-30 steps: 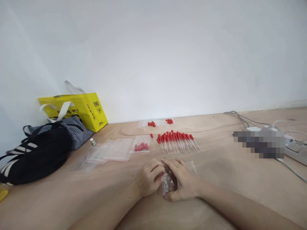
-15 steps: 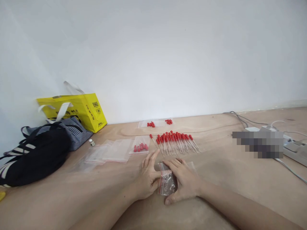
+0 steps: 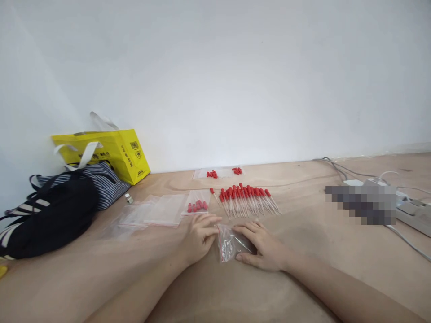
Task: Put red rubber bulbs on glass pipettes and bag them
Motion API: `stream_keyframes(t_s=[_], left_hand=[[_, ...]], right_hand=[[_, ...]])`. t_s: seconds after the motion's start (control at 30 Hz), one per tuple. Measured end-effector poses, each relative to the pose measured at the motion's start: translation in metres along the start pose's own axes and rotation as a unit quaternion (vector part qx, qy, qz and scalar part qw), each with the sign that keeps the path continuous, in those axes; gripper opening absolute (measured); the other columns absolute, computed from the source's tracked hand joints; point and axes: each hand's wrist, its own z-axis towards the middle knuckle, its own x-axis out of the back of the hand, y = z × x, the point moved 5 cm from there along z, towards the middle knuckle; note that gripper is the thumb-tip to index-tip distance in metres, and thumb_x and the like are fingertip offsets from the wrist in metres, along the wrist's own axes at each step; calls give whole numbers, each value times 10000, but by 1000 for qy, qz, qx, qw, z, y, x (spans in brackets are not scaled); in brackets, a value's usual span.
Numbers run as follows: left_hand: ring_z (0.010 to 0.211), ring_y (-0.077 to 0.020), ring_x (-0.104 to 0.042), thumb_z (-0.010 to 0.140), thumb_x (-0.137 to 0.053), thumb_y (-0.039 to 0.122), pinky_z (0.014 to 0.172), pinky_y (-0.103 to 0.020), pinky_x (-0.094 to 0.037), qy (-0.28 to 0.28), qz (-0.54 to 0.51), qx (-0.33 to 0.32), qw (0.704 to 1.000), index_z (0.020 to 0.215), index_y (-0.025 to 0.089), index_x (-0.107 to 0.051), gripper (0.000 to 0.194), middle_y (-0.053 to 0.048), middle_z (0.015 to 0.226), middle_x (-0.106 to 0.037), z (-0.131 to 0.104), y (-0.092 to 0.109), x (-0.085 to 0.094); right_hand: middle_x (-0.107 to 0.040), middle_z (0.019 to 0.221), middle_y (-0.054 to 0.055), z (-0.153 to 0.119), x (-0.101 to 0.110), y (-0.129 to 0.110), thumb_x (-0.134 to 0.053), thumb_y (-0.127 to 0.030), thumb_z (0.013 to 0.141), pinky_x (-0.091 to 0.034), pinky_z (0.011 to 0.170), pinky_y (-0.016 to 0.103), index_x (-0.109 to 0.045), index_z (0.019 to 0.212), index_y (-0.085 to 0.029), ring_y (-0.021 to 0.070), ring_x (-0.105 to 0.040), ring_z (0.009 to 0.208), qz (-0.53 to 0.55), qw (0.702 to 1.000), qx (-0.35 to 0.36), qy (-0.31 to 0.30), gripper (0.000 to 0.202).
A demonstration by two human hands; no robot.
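A small clear zip-lock bag (image 3: 228, 247) with a red strip along its edge lies on the table between my hands. My left hand (image 3: 199, 238) is at its red-edged side, with finger and thumb closed on that edge. My right hand (image 3: 264, 249) rests over the other side, fingers stretched forward and thumb apart, flattening the plastic. Just beyond the hands is a fan of clear droppers with red bulbs (image 3: 247, 197). A flat bag with several red bulbs (image 3: 197, 206) on it lies ahead of my left hand.
More flat zip-lock bags (image 3: 163, 210) overlap to the left, near a small glass vial (image 3: 129, 198). Red bulbs (image 3: 237, 171) lie at the back by the wall. A black bag (image 3: 63, 215) and yellow tote (image 3: 134, 157) are at left; a power strip (image 3: 415, 211) with cables is right.
Both hands have shifted slightly, the left one leftward. The bag has moved a little left and away from me, and more of its plastic shows. My left fingers have come down.
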Motion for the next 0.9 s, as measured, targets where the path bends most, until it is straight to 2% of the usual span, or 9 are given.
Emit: stream_keyframes(t_s=[0.07, 0.17, 0.23, 0.27, 0.43, 0.57, 0.7, 0.8, 0.9], left_hand=[[944, -173, -522, 701, -429, 28, 854, -369, -368, 28, 29, 24, 999, 736, 203, -643, 279, -33, 983, -618, 12, -15, 10], [897, -175, -525, 725, -445, 49, 815, -345, -381, -12, 126, 37, 991, 820, 185, -628, 247, -49, 939, -609, 40, -42, 13], [973, -209, -490, 744, -462, 76, 822, -371, -362, -79, 222, 15, 972, 965, 206, -597, 290, -73, 1038, -569, 62, -60, 4], [998, -222, -474, 745, -476, 84, 829, -380, -351, -93, 235, 7, 967, 997, 214, -586, 305, -82, 1066, -553, 72, -68, 1], [1005, -224, -463, 783, -447, 77, 827, -380, -321, -142, 271, -26, 952, 911, 197, -607, 237, -94, 1033, -559, 104, -97, -21], [922, -197, -500, 797, -461, 105, 818, -344, -314, -181, 289, -71, 937, 794, 157, -605, 153, -92, 915, -595, 111, -103, -30], [894, -179, -513, 787, -481, 100, 805, -313, -325, -208, 299, -105, 925, 786, 173, -590, 132, -67, 864, -613, 112, -101, -26], [910, -166, -515, 790, -462, 77, 811, -295, -337, -211, 304, -114, 922, 814, 193, -581, 168, -50, 868, -618, 107, -102, -9], [916, -168, -523, 784, -440, 53, 818, -298, -354, -202, 310, -104, 923, 868, 189, -570, 206, -56, 894, -616, 85, -101, 19]], right_hand=[[-470, 1195, 81, 0, -1, 1, -528, -470, 715, -297, 900, 372, -383, 1218, -200, 228, -426, 1065, 2, 1000, -7, 4, 589], [-451, 1206, 82, 1, -2, 1, -531, -493, 705, -295, 905, 373, -402, 1193, -206, 231, -407, 1087, -2, 1000, -23, 10, 581], [-447, 1205, 82, 1, -3, 2, -526, -501, 708, -293, 908, 375, -415, 1174, -210, 233, -401, 1095, -5, 999, -31, 13, 561], [-448, 1204, 83, 1, -3, 2, -522, -503, 710, -292, 909, 376, -414, 1172, -213, 234, -400, 1097, -5, 999, -34, 14, 556], [-452, 1201, 81, 1, -4, 3, -521, -516, 708, -290, 913, 374, -393, 1192, -213, 236, -403, 1093, -2, 999, -36, 9, 585], [-452, 1204, 73, 1, -3, 3, -520, -518, 708, -293, 913, 368, -386, 1203, -213, 228, -406, 1086, 1, 999, -38, 7, 596], [-439, 1216, 73, 1, -3, 3, -518, -525, 707, -289, 917, 365, -391, 1202, -213, 227, -398, 1093, -3, 999, -35, 7, 599], [-448, 1203, 76, 1, -3, 3, -516, -522, 709, -292, 913, 365, -390, 1205, -212, 228, -401, 1088, -3, 999, -31, 9, 598], [-456, 1195, 80, 0, -4, 4, -516, -520, 709, -292, 910, 370, -390, 1204, -211, 232, -407, 1082, 1, 999, -32, 9, 597]])
